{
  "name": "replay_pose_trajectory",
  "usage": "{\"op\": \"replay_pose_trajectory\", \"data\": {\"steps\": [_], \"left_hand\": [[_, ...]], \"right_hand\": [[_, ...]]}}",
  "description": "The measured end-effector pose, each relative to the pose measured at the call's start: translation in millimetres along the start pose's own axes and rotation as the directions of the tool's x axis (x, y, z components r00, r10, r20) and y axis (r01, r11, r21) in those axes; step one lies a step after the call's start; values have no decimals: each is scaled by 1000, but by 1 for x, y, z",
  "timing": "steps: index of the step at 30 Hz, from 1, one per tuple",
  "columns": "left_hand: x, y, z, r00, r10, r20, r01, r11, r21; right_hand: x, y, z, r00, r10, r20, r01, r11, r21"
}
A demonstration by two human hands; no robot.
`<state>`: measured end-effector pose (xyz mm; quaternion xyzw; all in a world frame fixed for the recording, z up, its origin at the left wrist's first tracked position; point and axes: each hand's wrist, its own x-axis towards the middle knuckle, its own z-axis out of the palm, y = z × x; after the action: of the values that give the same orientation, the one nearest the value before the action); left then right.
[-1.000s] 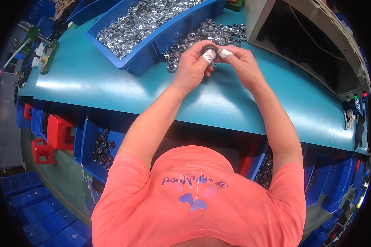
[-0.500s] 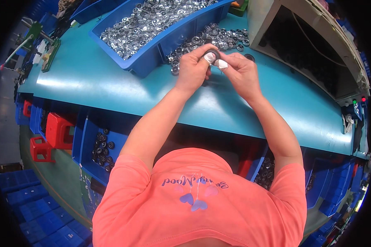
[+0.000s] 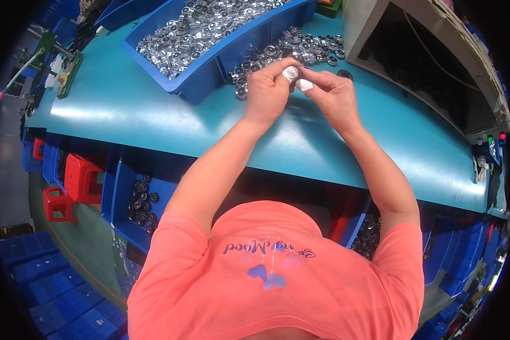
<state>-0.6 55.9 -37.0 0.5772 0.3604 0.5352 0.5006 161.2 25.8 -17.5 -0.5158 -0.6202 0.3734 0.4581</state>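
Note:
My left hand and my right hand meet above the table, both closed on a small dark round wheel-like part. White wraps cover both thumb tips, which press on the part from either side. The fingers hide most of it. Just beyond my hands lies a loose heap of clear and black small wheels. One black round piece rests on the table to the right of my right hand.
A blue bin full of clear wheels stands at the back left on the teal table. A pale metal box with a dark opening is at the right. Below the table are blue bins with black wheels, and red stools.
The dark part has turned between my fingers and shows less of its round face. My hands stay in nearly the same place, the left thumb slightly higher.

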Motion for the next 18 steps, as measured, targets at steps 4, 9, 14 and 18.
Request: {"op": "replay_pose_trajectory", "data": {"steps": [4,9,14,18], "left_hand": [[0,9,-1,993,-16,120,22,998,-54],[-4,9,0,966,104,236,-125,989,74],[-8,4,3,965,139,224,-204,931,303],[-9,0,5,940,273,204,-338,823,456]], "right_hand": [[10,-1,-8,994,108,34,-113,958,262],[9,-6,-10,986,158,43,-163,930,328],[14,12,-9,973,218,79,-232,895,382],[14,16,-7,969,236,72,-245,877,413]]}}
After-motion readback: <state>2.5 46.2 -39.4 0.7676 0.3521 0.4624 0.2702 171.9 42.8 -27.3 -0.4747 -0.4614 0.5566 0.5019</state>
